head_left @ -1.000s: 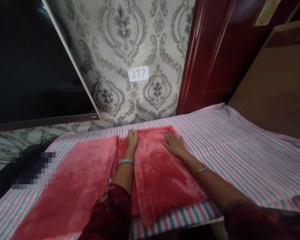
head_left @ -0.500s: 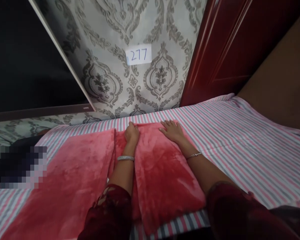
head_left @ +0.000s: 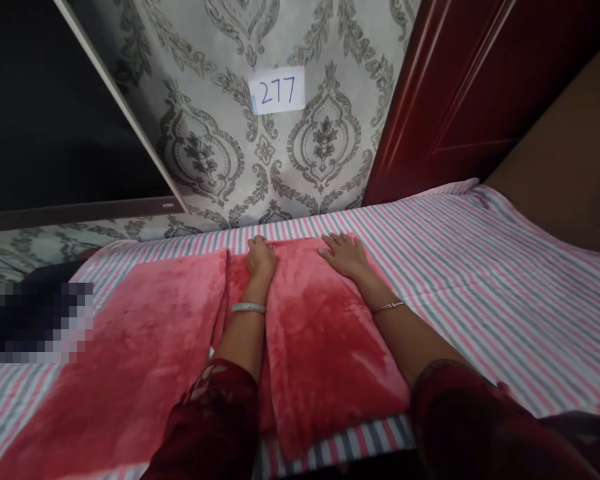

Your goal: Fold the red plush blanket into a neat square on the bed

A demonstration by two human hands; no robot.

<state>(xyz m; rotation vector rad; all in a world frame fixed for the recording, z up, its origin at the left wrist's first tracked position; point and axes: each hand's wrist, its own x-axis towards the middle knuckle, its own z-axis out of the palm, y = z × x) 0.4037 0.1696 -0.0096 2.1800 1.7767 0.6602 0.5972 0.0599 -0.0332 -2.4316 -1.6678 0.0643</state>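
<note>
A plush red blanket [head_left: 330, 333] lies partly folded on a striped cloth. Its right side is doubled over into a panel, and its wider left part [head_left: 145, 327] is spread flat, with a darker gap between them. My left hand [head_left: 261, 259] is closed at the far edge of the folded panel, fingers curled on the fabric there. Spread flat on the panel's far right corner, my right hand [head_left: 346, 256] presses down with its fingers apart.
The pink, grey and white striped cloth [head_left: 480, 287] covers the surface. Behind it rises a patterned wall [head_left: 200, 153] with a paper marked 277 [head_left: 278, 91]. A dark screen [head_left: 65, 120] stands at left, a dark red wooden panel [head_left: 445, 87] at right.
The view has tilted slightly, so the wall and paper sit higher in the picture. Both hands stay at about the same places on the blanket.
</note>
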